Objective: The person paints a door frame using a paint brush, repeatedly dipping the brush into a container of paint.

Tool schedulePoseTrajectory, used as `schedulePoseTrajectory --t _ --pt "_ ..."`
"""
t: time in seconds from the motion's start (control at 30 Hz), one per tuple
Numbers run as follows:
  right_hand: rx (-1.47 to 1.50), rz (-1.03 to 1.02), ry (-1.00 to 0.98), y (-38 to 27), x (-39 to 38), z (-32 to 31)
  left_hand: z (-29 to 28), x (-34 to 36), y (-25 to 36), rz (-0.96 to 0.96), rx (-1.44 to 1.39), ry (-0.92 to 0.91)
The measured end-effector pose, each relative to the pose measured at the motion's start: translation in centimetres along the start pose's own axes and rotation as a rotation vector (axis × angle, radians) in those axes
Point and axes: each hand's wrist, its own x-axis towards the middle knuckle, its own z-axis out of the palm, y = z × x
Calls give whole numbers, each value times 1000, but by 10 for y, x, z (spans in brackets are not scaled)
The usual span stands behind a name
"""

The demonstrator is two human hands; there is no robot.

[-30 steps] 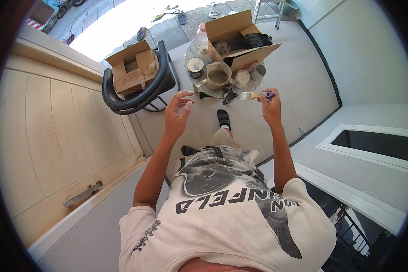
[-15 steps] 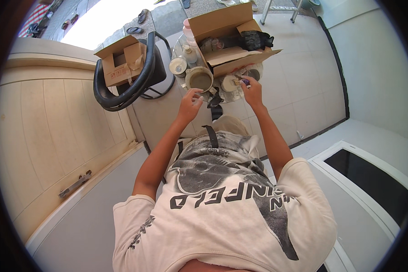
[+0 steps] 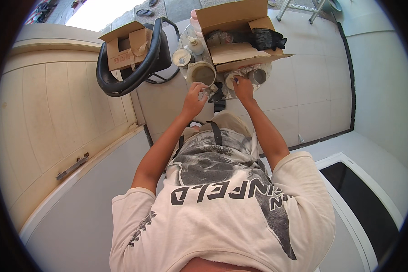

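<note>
I find, at one o'clock, the right hand point(image 3: 243, 89) pinched shut on a purple-handled paintbrush point(image 3: 235, 80) at a round, white-topped tub point(image 3: 229, 82); at twelve, the left hand point(image 3: 196, 98), half-curled, by a round grey-beige pot point(image 3: 201, 73), contact indeterminable.

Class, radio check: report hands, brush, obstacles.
Left hand: open, near pot. Right hand: gripping brush, mostly hidden, at pale tub. Box close behind tub.

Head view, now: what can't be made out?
All in the head view:
- Brush: bristles not distinguishable; the right hand covers most of it.
- Cup: right side hidden by the same hand.
- Big carton: contents partly covered by black plastic.
- Ladder: top cut off by the upper edge.
</note>
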Motion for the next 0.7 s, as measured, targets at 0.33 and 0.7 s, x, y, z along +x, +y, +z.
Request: schedulePoseTrajectory --t 0.33,0.7 --pt "-134 91 -129 0 3 1 -1 -2 4 1 -19 51" --pt "24 159 20 13 -5 -16 -7 -7 2 -16 9 33"
